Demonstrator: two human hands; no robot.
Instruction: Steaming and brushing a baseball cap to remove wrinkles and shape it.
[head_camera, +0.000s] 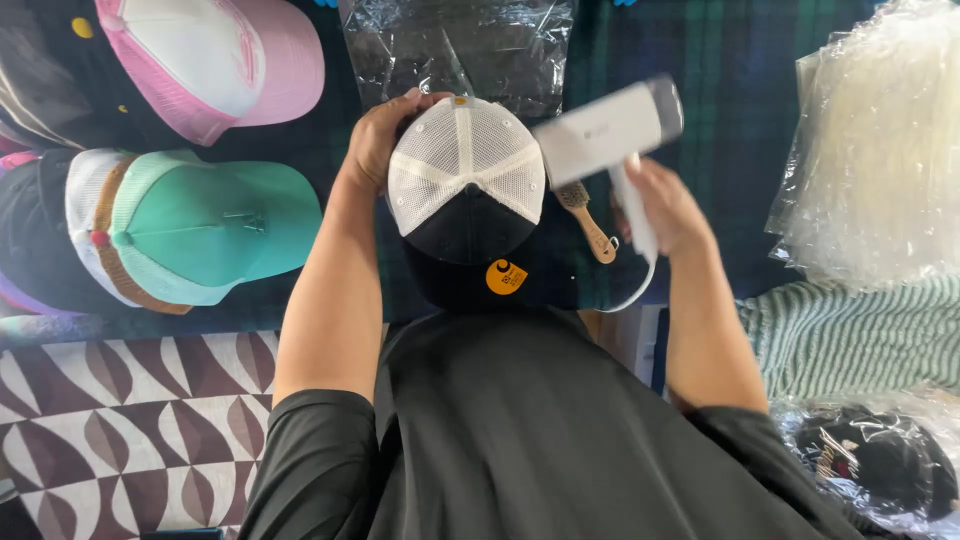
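Cap held under a hand steamer.
The cap (466, 185) is gripped at its rim by the left hand (375, 140); beside it, the steamer (610, 130) is clasped in the right hand (665, 210). Fingers near the nozzle could be scalded.

Cap (467, 190): trucker type, white mesh rear panels, dark navy front and brim, round orange sticker on brim. Lies on dark plaid surface, brim toward wearer, mesh crown facing up.

Handheld steamer (612, 130): white body, grey nozzle end, white handle angled down, cord trailing below. Held above surface just right of cap, body tilted, slightly blurred.
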